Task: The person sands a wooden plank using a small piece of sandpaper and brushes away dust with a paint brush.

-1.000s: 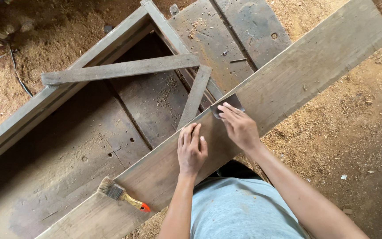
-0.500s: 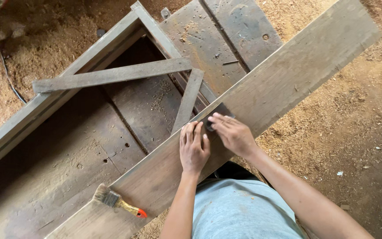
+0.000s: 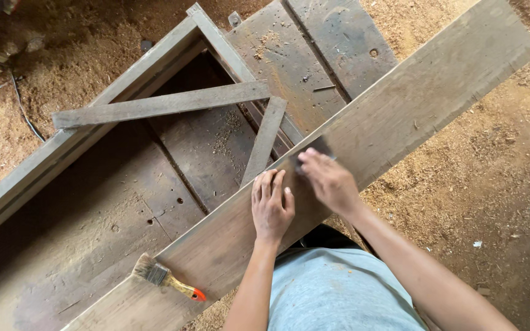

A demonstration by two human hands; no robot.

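A long grey wooden plank point(image 3: 412, 104) lies diagonally across a workbench. My left hand point(image 3: 271, 205) rests flat on the plank, fingers stretched out, holding it down. Just to its right, my right hand point(image 3: 329, 181) is blurred and presses a small dark sheet, likely sandpaper point(image 3: 319, 146), against the plank's surface. A paintbrush point(image 3: 167, 279) with a yellow handle and red tip lies on the plank's lower left end, away from both hands.
Two thin wooden slats point(image 3: 161, 105) lie crossed on the dusty workbench point(image 3: 93, 214). A long beam point(image 3: 81, 132) borders the bench at the left. Sawdust covers the ground point(image 3: 492, 202) all around. A dark cable point(image 3: 23, 110) runs at the far left.
My right hand has rubbed back and forth along the plank with the dark sheet under it. The left hand has stayed pressed in place. The view has shifted slightly.
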